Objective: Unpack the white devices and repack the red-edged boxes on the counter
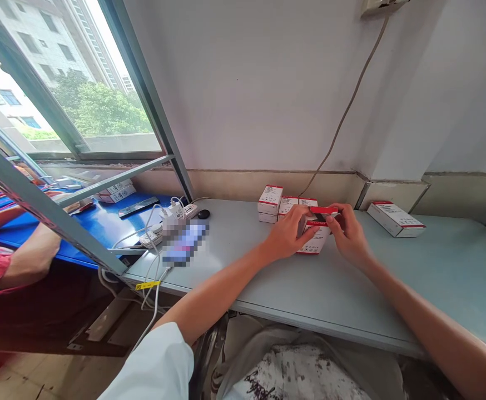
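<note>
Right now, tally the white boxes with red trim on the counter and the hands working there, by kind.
White boxes with red trim: 6, one held between the hands
Hands: 2, the left hand and the right hand
Total: 8

red-and-white box (316, 240), pale green counter (455, 266), blue tabletop (97, 222)
</note>
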`<state>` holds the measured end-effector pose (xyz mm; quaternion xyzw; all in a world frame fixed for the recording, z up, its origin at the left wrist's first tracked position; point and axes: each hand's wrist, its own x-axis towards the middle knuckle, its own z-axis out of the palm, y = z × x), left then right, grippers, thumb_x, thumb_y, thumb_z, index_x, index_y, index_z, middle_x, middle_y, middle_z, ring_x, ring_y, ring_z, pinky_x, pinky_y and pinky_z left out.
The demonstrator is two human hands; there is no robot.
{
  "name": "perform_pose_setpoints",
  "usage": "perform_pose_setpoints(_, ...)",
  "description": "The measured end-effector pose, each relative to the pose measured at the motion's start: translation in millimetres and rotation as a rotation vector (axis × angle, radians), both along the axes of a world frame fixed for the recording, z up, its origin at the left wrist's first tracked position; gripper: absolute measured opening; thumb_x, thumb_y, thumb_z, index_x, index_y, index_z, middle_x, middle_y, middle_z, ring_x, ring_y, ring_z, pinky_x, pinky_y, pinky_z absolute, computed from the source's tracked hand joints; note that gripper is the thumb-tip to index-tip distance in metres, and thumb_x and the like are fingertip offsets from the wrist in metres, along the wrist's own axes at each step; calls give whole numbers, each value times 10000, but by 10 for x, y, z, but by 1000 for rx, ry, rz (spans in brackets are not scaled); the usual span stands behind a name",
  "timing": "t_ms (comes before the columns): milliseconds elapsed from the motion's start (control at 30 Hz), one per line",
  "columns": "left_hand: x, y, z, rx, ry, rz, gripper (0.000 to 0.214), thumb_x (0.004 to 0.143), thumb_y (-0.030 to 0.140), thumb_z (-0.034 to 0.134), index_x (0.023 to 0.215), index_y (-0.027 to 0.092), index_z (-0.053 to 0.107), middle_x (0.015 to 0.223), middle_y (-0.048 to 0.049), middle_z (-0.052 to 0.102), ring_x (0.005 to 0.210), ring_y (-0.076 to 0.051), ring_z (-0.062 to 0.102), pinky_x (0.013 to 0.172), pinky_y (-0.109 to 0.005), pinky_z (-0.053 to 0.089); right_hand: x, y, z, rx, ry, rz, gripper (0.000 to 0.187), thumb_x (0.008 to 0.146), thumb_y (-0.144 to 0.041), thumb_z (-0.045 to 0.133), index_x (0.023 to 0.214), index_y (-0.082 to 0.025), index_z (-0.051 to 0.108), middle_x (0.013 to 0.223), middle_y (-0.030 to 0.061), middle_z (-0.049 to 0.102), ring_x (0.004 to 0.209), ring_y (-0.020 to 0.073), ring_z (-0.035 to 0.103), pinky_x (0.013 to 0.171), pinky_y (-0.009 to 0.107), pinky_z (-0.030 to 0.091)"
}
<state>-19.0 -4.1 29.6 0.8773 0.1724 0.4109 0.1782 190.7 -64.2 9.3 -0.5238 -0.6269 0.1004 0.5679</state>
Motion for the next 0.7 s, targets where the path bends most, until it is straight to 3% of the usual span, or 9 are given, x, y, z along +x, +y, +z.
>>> perform_pose_setpoints(233,3,-15,30,-1,12,10,405,1108,564,558,1362,256,491,1326,-105,658,1059,-242,679,818,-383,552,-4,-9,19,1,-7,8,443,1084,-669,511,1253,-266,586,1061,78,713,790,221,657,671,356,567)
perform_pose_setpoints(700,0,-37,44,-18,36,19,441,1106,579,547,1401,260,474,1342,-111,646,1015,-237,673,806,-390,558,11,3,12,0,-2,9,448,1079,-680,514,1252,-273,584,1056,72,713,783,221,656,664,363,572)
